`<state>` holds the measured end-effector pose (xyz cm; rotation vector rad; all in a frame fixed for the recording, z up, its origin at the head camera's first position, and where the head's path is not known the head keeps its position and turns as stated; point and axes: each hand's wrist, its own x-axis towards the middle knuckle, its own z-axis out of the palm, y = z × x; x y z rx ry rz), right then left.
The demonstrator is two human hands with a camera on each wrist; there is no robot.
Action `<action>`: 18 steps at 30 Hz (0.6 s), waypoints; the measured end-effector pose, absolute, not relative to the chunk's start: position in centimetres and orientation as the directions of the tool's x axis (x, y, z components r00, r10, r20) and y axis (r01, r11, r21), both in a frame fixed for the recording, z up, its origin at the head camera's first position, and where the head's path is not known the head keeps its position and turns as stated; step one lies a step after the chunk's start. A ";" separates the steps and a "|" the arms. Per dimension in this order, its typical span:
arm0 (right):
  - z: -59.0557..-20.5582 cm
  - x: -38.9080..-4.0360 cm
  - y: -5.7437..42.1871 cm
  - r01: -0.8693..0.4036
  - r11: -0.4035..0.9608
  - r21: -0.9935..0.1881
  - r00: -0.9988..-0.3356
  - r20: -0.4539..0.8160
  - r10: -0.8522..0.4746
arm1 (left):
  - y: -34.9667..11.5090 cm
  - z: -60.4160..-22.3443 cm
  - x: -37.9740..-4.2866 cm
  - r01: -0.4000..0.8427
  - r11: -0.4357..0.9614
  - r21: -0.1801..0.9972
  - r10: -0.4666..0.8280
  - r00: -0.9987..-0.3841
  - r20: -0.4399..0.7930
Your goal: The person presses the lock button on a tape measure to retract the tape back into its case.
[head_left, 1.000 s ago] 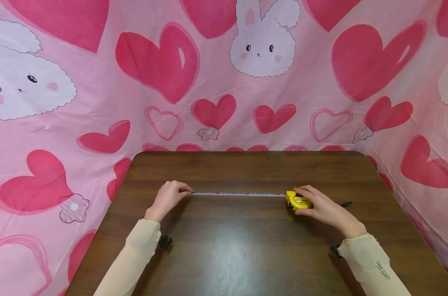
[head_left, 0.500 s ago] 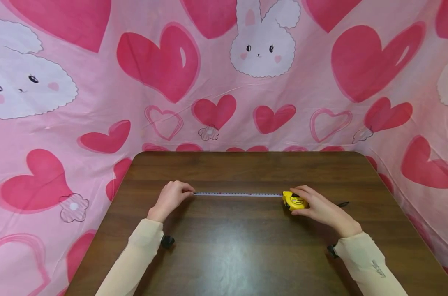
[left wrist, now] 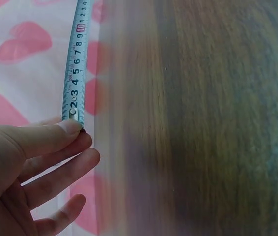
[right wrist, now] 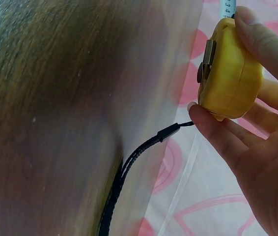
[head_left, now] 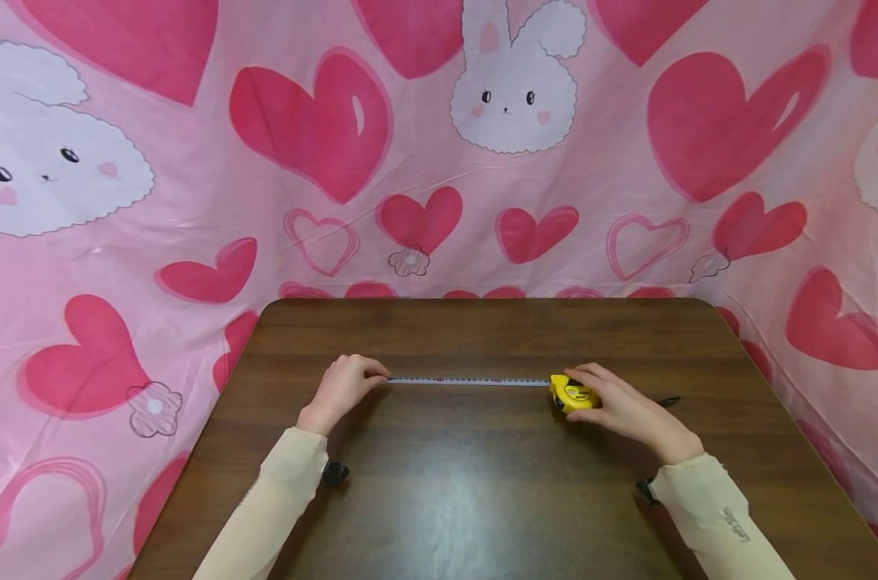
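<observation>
A yellow tape measure (head_left: 573,395) is gripped by my right hand (head_left: 616,411), thumb and fingers spread around its case. Its white blade (head_left: 468,381) runs straight to the left across the table. There my left hand (head_left: 343,393) pinches the blade's end between thumb and forefinger. Up close in the left wrist view, the thumb lies over the blade (left wrist: 76,73) just below the 2 mark, with the other fingers loosely bent. In the right wrist view, a metal clip (right wrist: 208,59) shows on the case (right wrist: 235,73), and a black wrist strap (right wrist: 124,167) trails from it.
The brown wooden table (head_left: 439,475) lies beneath both hands. A pink curtain (head_left: 475,177) with hearts and rabbits hangs behind it and at both sides. Small black devices sit under both wrists, one below the left sleeve (head_left: 335,473).
The left hand has moved a little to the right and the right hand a little to the left. The stretch of blade between them has become shorter.
</observation>
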<state>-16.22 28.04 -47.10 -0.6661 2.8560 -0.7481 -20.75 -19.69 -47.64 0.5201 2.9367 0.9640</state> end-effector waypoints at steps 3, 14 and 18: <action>-47.1 -16.2 28.0 -0.380 0.779 -0.498 -0.898 -0.004 -0.441 | -19.5 -47.6 -20.8 0.307 0.757 0.577 0.315 -0.945 0.089; -47.1 -16.4 27.8 -0.384 0.774 -0.504 -0.893 -0.010 -0.450 | -18.9 -47.7 -20.8 0.302 0.757 0.579 0.312 -0.946 0.086; -47.1 -16.4 27.5 -0.391 0.773 -0.499 -0.891 -0.004 -0.454 | -18.6 -47.7 -20.8 0.313 0.753 0.579 0.322 -0.943 0.091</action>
